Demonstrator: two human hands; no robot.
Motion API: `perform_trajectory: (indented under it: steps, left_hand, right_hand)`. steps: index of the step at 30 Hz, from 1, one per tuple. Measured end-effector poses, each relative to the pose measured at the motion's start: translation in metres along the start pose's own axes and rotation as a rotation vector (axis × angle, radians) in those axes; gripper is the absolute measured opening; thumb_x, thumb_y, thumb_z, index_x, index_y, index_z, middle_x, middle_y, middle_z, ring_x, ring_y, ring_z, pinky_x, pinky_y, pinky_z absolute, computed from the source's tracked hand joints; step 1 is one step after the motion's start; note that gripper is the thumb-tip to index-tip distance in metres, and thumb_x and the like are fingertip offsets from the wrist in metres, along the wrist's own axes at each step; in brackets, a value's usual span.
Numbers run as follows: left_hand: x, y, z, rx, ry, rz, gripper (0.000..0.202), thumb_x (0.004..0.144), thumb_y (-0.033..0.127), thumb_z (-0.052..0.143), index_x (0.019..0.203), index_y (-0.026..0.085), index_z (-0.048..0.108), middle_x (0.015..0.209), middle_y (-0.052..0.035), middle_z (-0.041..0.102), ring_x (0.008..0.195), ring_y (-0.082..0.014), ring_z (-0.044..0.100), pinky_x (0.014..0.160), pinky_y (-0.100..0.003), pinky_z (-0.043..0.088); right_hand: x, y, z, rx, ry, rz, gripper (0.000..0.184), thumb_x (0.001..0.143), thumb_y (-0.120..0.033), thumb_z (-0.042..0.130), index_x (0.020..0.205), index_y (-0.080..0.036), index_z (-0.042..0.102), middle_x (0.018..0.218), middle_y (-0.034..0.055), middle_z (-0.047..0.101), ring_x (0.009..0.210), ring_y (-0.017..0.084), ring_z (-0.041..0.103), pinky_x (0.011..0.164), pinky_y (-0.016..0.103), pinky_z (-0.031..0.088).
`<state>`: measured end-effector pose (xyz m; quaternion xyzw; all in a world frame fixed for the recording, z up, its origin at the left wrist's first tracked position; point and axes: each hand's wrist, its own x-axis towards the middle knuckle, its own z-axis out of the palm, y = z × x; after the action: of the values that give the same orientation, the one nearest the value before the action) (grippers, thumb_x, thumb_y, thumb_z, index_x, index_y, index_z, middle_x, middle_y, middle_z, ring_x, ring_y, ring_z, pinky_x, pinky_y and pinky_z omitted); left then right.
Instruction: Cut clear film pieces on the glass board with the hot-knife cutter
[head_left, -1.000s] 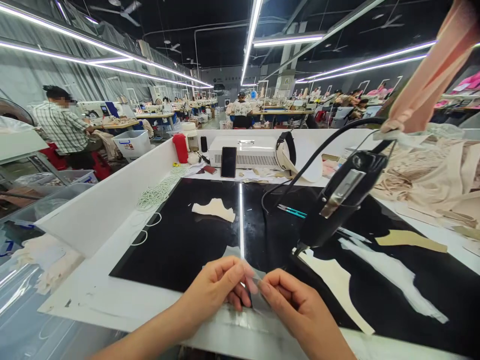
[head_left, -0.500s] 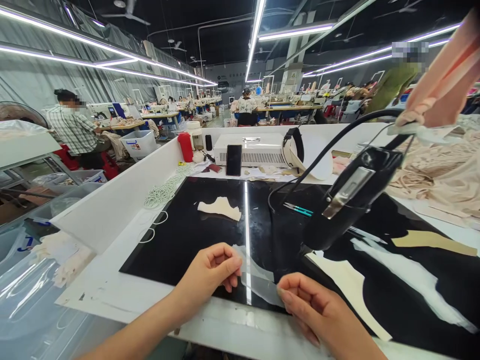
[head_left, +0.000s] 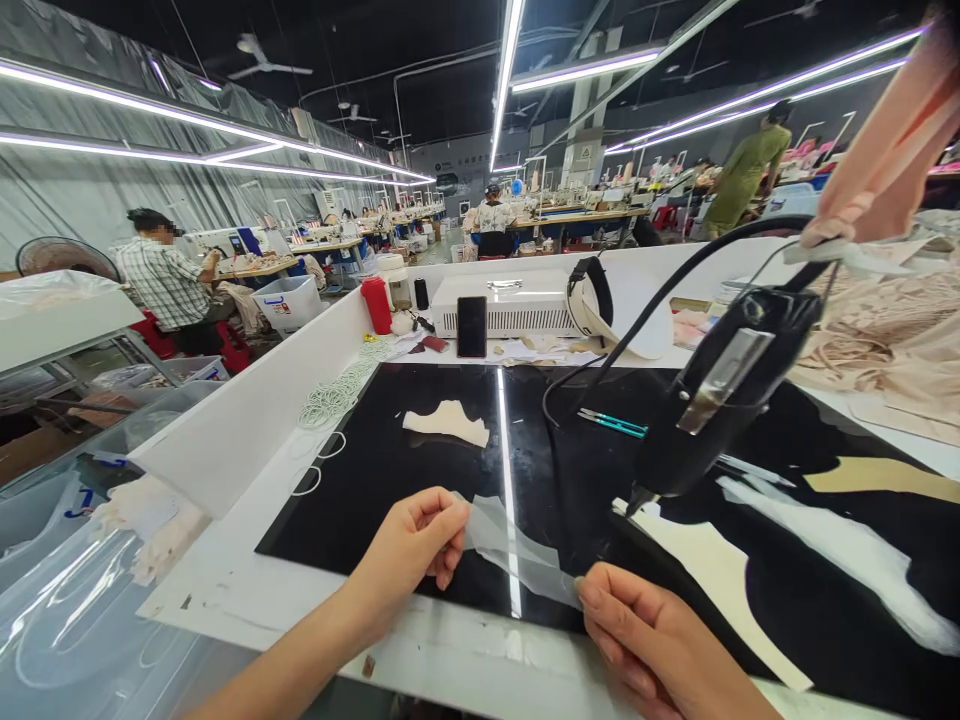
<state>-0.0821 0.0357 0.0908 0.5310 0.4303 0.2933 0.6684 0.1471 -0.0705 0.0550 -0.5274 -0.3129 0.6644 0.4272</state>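
My left hand (head_left: pixel 409 545) pinches one end of a thin clear film strip (head_left: pixel 517 550) above the near edge of the glossy black work surface (head_left: pixel 390 480). My right hand (head_left: pixel 649 640) grips the strip's other end, lower and to the right, so the film is stretched between the two hands. A black hand-held tool (head_left: pixel 724 400) hangs on a cable just right of the strip, tip down over a cream pattern piece (head_left: pixel 720 585). Farther back lies a small cream fabric piece (head_left: pixel 447 422).
A white machine box (head_left: pixel 510 305), a phone (head_left: pixel 472 326), a red bottle (head_left: pixel 377 305), teal tweezers (head_left: pixel 611 423) and white elastic loops (head_left: pixel 330 400) stand behind. Beige fabric (head_left: pixel 885 350) is heaped at right. A white wall (head_left: pixel 247 410) bounds the left. Other people work at distant tables.
My hands have drawn apart, the right one moving right and toward me, pulling the clear film out longer between them. The view has shifted slightly.
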Motion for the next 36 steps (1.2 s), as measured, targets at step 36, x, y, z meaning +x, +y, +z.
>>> perform_trajectory:
  steps: [36]
  left_hand:
    - [0.002, 0.002, -0.011, 0.076, 0.026, 0.176, 0.027, 0.082, 0.041, 0.078, 0.083, 0.018, 0.063, 0.064, 0.0039, 0.054, 0.057, -0.0095, 0.045, 0.05, -0.019, 0.042]
  right_hand:
    - [-0.006, -0.012, 0.018, -0.151, 0.365, -0.378, 0.037, 0.083, -0.057, 0.076, 0.081, -0.024, 0.061, 0.057, -0.0064, 0.056, 0.05, 0.013, 0.054, 0.057, 0.027, 0.044]
